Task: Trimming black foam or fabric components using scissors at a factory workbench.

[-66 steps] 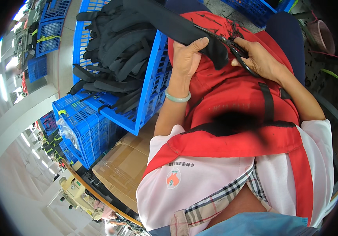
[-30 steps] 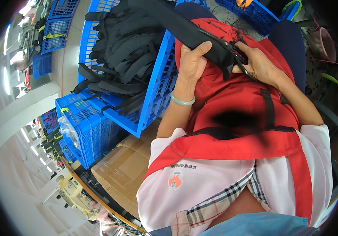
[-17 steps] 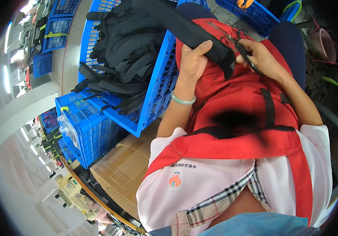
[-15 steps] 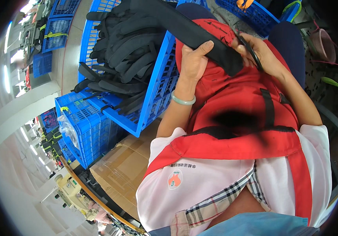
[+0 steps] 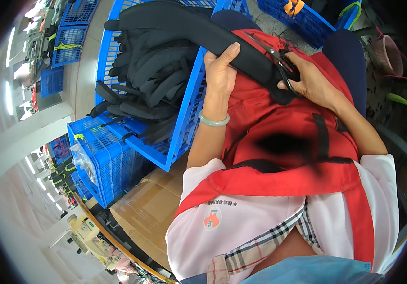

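Note:
Across my lap lies a long black padded strap (image 5: 191, 34), running from the blue crate up left down to my red apron (image 5: 279, 118). My left hand (image 5: 222, 66) is closed round its near edge, thumb on top. In my right hand (image 5: 310, 78) is a pair of dark scissors (image 5: 278, 56), with the fingers in the handles. The blades lie over the strap's right edge and point up left. The strap's near end hangs just below the scissor handles.
A blue plastic crate (image 5: 191, 102) on my left holds a heap of similar black straps (image 5: 153, 78). Under it stand another blue crate (image 5: 111, 163) and a cardboard box (image 5: 149, 203). Ahead right are a further blue crate (image 5: 298, 21) and a pink basket (image 5: 387, 54).
The strap has shifted and now lies broad side up over the crate. My left hand has moved slightly left and down. The scissors have swung and now show their blades apart.

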Tool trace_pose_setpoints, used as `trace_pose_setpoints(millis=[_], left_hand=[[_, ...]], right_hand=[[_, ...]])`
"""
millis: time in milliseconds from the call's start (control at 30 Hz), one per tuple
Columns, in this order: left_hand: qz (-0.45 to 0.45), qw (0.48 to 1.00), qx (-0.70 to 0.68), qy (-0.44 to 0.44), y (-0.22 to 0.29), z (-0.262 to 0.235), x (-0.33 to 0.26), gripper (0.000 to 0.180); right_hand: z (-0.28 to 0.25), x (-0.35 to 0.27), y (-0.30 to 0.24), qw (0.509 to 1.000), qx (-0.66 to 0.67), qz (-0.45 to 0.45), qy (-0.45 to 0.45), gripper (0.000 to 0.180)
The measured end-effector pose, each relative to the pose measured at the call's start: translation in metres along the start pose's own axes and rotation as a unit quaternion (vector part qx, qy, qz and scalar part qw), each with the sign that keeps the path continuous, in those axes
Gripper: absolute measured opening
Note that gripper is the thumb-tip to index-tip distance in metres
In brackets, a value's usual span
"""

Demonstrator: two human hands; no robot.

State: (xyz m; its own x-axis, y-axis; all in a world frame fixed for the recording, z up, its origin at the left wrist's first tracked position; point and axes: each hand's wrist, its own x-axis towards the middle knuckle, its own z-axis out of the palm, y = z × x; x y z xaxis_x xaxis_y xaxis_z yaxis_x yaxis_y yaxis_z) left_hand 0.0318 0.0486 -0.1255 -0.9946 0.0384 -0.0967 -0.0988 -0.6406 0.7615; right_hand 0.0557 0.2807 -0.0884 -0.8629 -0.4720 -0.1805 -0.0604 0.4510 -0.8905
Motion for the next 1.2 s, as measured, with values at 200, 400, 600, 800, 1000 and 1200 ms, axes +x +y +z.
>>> trace_pose_setpoints(millis=[200, 400, 600, 800, 1000, 1200], left_hand=[[0.005, 1.0, -0.007, -0.013, -0.004, 0.0, 0.0, 0.026], [0.005, 1.0, -0.015, -0.013, -0.009, 0.002, -0.003, 0.025], [-0.006, 1.0, -0.025, 0.003, -0.008, 0.002, -0.006, 0.024], [-0.05, 0.998, -0.005, -0.04, -0.001, 0.003, -0.008, 0.022], [-0.026, 0.999, 0.008, -0.035, -0.005, -0.001, -0.01, 0.025], [-0.034, 0.998, -0.014, -0.044, -0.006, -0.003, -0.01, 0.029]], right_hand=[[0.001, -0.001, 0.011, 0.999, -0.047, 0.014, -0.017, 0.069], [0.002, 0.001, 0.007, 0.999, -0.049, 0.006, -0.011, 0.072], [0.003, -0.001, 0.015, 0.996, -0.082, 0.017, -0.004, 0.071], [0.003, -0.002, 0.019, 0.997, -0.07, 0.016, -0.009, 0.068], [0.005, 0.0, 0.025, 0.996, -0.067, -0.063, 0.003, 0.07], [0.005, 0.0, 0.022, 0.996, -0.076, -0.048, -0.013, 0.069]])
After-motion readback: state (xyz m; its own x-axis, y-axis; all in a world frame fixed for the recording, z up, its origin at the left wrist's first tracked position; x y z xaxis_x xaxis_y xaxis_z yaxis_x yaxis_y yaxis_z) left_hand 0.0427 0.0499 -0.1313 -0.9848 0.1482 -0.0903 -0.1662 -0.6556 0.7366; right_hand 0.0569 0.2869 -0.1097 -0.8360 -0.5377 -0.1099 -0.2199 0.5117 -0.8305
